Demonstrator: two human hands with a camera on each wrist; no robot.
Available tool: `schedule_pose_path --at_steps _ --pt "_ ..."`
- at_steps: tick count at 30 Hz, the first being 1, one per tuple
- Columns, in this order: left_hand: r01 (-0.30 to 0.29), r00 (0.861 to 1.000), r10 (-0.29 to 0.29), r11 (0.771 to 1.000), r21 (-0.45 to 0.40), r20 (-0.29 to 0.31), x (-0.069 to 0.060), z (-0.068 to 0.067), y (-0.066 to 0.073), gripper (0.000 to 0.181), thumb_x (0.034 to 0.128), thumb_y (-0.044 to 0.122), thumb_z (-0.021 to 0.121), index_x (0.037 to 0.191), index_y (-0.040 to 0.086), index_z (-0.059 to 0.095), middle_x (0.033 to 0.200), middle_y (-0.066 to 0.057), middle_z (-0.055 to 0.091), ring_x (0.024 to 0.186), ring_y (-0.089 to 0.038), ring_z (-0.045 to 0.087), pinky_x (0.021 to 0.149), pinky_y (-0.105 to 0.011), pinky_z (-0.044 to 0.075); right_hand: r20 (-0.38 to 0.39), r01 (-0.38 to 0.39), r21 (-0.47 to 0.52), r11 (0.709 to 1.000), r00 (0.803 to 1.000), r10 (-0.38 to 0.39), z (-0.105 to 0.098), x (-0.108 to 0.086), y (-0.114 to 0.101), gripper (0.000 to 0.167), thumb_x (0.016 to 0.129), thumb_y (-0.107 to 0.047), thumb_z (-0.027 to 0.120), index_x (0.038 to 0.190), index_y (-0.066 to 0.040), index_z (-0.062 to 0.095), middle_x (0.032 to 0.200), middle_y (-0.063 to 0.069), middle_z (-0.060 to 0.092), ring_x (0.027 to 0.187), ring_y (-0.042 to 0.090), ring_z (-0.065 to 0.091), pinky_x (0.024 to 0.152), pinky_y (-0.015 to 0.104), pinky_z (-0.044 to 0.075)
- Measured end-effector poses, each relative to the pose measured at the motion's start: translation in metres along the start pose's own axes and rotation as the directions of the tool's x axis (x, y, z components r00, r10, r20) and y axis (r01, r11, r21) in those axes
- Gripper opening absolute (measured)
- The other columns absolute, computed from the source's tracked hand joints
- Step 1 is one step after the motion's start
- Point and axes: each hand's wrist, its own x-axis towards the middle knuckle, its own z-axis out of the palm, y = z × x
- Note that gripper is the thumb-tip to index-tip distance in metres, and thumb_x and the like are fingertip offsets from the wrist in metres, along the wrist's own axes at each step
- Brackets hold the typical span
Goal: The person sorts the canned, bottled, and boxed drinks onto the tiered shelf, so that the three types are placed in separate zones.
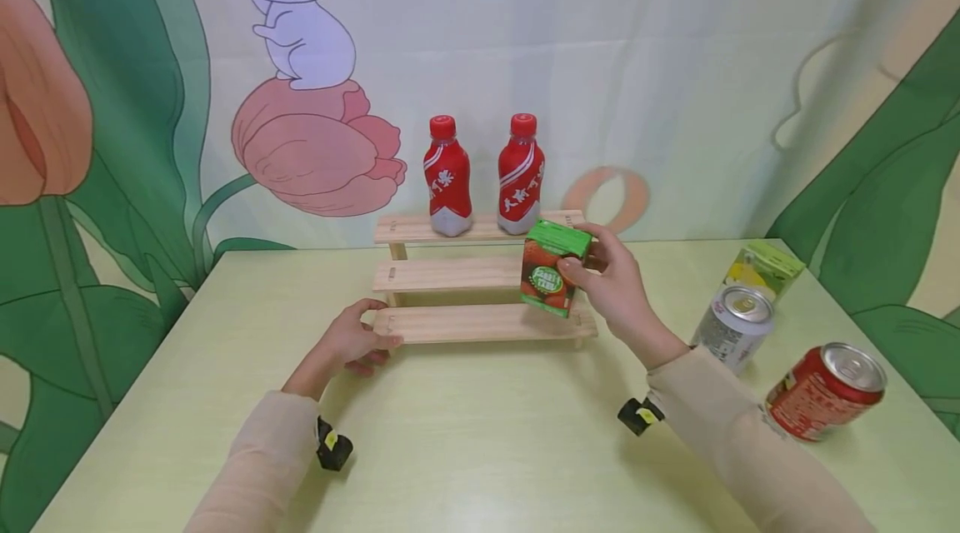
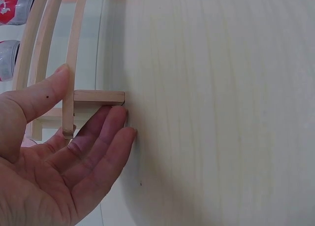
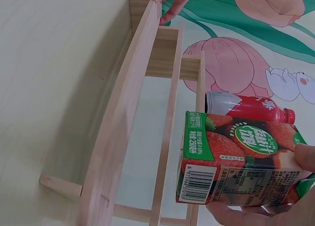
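My right hand [image 1: 615, 279] grips a green and red juice carton [image 3: 229, 157] with strawberries on its sides, held in front of the right part of a three-tier wooden rack [image 1: 480, 325]. In the head view the carton overlaps the middle and lowest shelves; contact with them cannot be made out. At the rack's left end, my left hand [image 2: 74, 157] pinches the lowest shelf, thumb on top and fingers beneath. Two red bottles [image 1: 447, 175] with red caps stand upright on the top shelf.
To the right on the pale table [image 1: 480, 450] stand a red can [image 1: 821, 396], a silver-white can [image 1: 733, 329] and a green-yellow carton [image 1: 768, 266]. A patterned cloth [image 1: 480, 33] with flowers and a white animal hangs behind the table.
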Motion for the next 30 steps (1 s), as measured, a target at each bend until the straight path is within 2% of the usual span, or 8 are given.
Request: schedule_pose_path --at_steps 12,30 --pt "0.006 1.0 -0.006 1.0 0.004 -0.002 0.0 0.001 0.0 0.063 0.0784 0.018 0.072 0.129 0.011 0.036 0.093 -0.015 0.061 0.067 -0.023 0.062 0.054 -0.038 0.051 0.096 0.051 0.096 0.994 0.994 -0.061 0.016 0.015 -0.007 0.043 0.088 0.0 0.056 0.127 -0.005 0.04 0.117 0.02 0.054 0.104 0.029 0.05 0.086 0.043 0.044" --pt "0.018 1.0 -0.018 1.0 -0.014 -0.004 -0.001 0.0 0.001 0.061 0.079 0.016 0.072 0.129 0.012 0.036 0.092 -0.014 0.061 0.067 -0.023 0.062 0.053 -0.037 0.051 0.201 0.054 0.181 0.982 0.975 -0.091 0.048 0.04 -0.012 0.041 0.087 -0.002 0.058 0.125 -0.009 0.043 0.118 0.015 0.054 0.107 0.028 0.05 0.085 0.041 0.046"
